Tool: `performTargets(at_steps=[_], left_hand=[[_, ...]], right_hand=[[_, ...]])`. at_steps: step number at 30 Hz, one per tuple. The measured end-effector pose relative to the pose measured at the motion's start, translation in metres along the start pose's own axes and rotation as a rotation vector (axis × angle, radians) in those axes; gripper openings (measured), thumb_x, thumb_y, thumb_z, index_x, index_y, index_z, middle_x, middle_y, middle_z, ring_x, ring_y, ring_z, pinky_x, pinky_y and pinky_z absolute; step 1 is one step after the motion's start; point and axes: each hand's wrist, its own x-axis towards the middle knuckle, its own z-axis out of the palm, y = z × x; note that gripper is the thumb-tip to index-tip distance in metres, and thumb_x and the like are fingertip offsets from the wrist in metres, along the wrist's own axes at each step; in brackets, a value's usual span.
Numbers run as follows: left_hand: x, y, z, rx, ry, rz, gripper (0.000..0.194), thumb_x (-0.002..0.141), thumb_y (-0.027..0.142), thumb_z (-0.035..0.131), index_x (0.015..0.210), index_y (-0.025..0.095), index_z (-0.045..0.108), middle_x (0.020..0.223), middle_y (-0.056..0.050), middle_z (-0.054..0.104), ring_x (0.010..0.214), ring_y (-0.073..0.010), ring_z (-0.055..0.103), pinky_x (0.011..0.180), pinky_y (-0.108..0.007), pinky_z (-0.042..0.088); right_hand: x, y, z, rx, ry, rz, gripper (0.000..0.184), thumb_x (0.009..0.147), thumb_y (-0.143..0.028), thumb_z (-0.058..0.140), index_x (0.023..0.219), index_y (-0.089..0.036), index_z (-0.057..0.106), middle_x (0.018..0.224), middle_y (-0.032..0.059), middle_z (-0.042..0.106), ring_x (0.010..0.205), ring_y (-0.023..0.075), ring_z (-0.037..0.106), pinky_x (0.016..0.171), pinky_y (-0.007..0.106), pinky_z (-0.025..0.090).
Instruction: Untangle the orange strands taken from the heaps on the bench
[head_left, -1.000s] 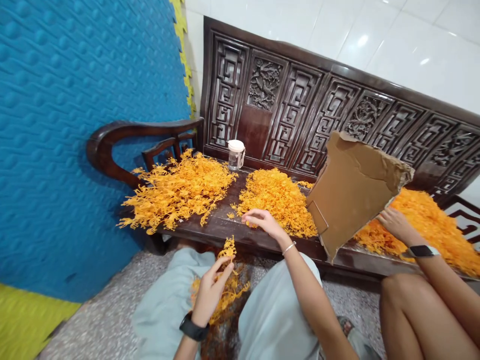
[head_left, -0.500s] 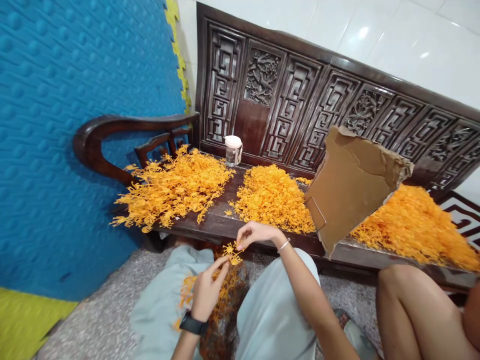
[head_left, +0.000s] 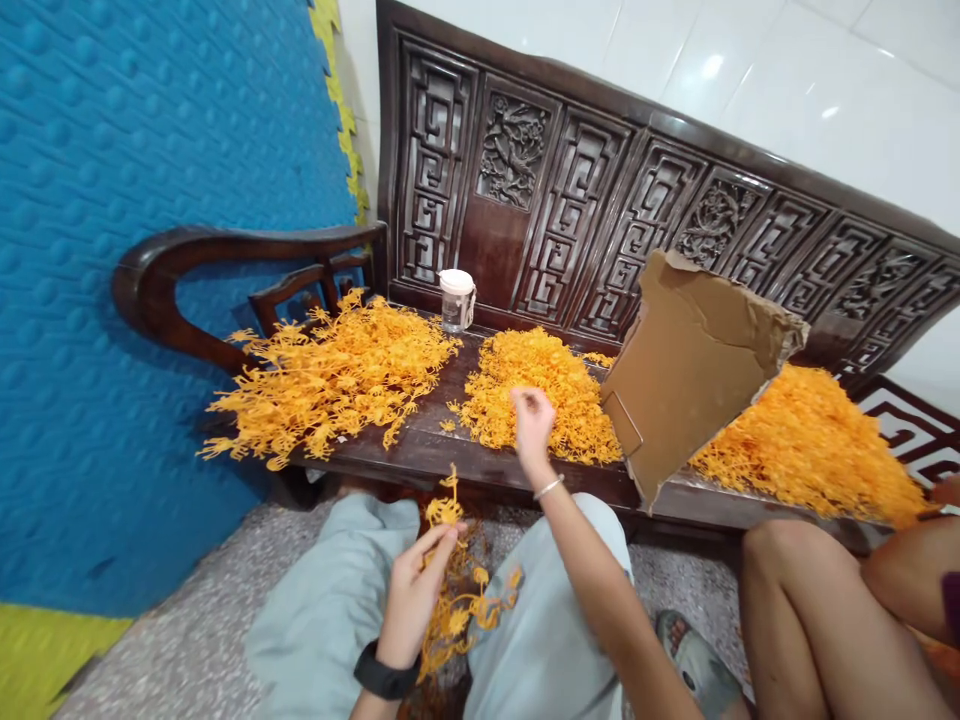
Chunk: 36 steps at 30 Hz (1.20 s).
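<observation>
My left hand [head_left: 412, 590], with a black watch at its wrist, pinches a spidery orange plastic piece [head_left: 444, 512] above my lap. A thin stem sticks up from that piece. More branching orange strands [head_left: 469, 615] hang or lie below, between my knees. Over the front of the middle heap of small orange pieces [head_left: 517, 350] is my right hand [head_left: 534, 425], a bracelet at its wrist. Its fingers are curled together, and whether anything is in them cannot be made out. To the left, a heap of longer branched orange pieces [head_left: 322, 385] spreads over the bench end.
The dark carved wooden bench [head_left: 435, 440] bears the heaps. A lidded clear cup [head_left: 456, 302] stands by its backrest. A cardboard sheet [head_left: 690, 360] stands upright before a large orange heap [head_left: 817, 450]. Another person's bare knee [head_left: 784, 570] is at right.
My right hand has left the piece beside my left hand and moved up and right over the middle heap. My left hand still holds an orange piece. The view has shifted slightly.
</observation>
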Motion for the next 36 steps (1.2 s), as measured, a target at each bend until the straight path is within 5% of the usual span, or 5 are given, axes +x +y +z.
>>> performTargets(at_steps=[3, 8, 23, 27, 36], left_hand=[[-0.004, 0.0, 0.003, -0.051, -0.116, -0.068, 0.039, 0.066, 0.048, 0.057, 0.08, 0.014, 0.068, 0.039, 0.003, 0.046, 0.035, -0.0101, 0.036, 0.035, -0.021, 0.028], [-0.002, 0.003, 0.006, -0.111, -0.138, -0.118, 0.046, 0.067, 0.05, 0.056, 0.088, 0.01, 0.063, 0.036, 0.009, 0.028, 0.033, -0.006, 0.021, 0.035, -0.019, 0.016], [0.008, 0.001, -0.012, -0.113, -0.12, -0.097, 0.045, 0.071, 0.047, 0.053, 0.096, 0.011, 0.06, 0.033, 0.009, 0.031, 0.033, -0.0074, 0.028, 0.037, -0.02, 0.021], [0.007, 0.003, -0.012, -0.077, -0.141, -0.073, 0.044, 0.069, 0.048, 0.053, 0.091, 0.011, 0.062, 0.033, 0.009, 0.029, 0.031, -0.0071, 0.026, 0.036, -0.02, 0.021], [0.009, -0.008, -0.014, 0.482, -0.097, 0.129, 0.03, 0.077, 0.039, 0.045, 0.083, 0.018, 0.065, 0.071, -0.005, 0.067, 0.061, -0.018, 0.058, 0.054, -0.023, 0.038]], right_hand=[[0.036, 0.013, -0.036, -0.075, 0.257, -0.059, 0.027, 0.075, -0.038, 0.046, 0.077, -0.012, 0.052, 0.076, 0.0038, 0.052, 0.066, 0.0102, 0.046, 0.063, 0.022, 0.038], [0.054, 0.04, -0.078, -0.158, 0.291, 0.037, 0.024, 0.066, -0.033, 0.053, 0.079, -0.013, 0.048, 0.067, 0.0002, 0.05, 0.058, 0.0094, 0.046, 0.058, 0.021, 0.038], [0.039, 0.042, -0.071, -0.474, 0.25, -0.054, 0.02, 0.068, -0.026, 0.052, 0.083, -0.013, 0.055, 0.086, 0.0071, 0.055, 0.072, 0.0139, 0.046, 0.072, 0.028, 0.036], [0.017, 0.018, -0.043, -0.202, 0.025, -0.131, 0.022, 0.078, -0.031, 0.042, 0.083, -0.013, 0.054, 0.082, 0.0054, 0.055, 0.073, 0.0128, 0.048, 0.069, 0.025, 0.037], [-0.026, -0.011, -0.002, 0.135, -0.945, 0.0, 0.022, 0.077, -0.037, 0.052, 0.082, -0.018, 0.06, 0.088, 0.0025, 0.059, 0.085, 0.0131, 0.053, 0.075, 0.025, 0.04]])
